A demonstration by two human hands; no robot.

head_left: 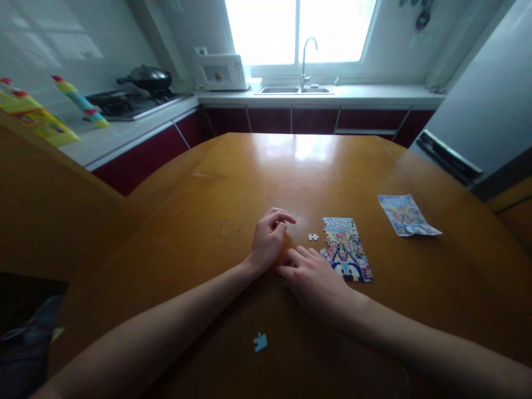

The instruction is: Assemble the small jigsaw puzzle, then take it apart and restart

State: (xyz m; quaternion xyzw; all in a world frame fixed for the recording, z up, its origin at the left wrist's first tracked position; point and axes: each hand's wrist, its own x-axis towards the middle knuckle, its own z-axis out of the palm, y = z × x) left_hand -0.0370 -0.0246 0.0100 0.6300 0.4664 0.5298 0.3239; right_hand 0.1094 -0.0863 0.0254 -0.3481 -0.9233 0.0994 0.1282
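Note:
A partly assembled jigsaw puzzle (347,244) lies on the wooden table, with a blue cartoon dog in its lower part. Its left edge is uneven. Just left of it is a loose, pale puzzle piece (313,237). My left hand (270,235) rests on its side, fingers loosely bent and thumb apart, with nothing visible in it. Close beside it, my right hand (310,274) is bent down against the tabletop near the puzzle's lower left corner. Its fingertips are drawn together, and what lies under them is hidden. Nearer to me, between my forearms, is a light blue puzzle piece (260,342).
A creased printed sheet (407,215) lies on the table (199,221) right of the puzzle. Beyond stand a counter with a sink (295,90), a microwave (222,72) and a wok (147,77) on the stove. Yellow bottles (37,119) are at the left, a fridge (474,105) at the right.

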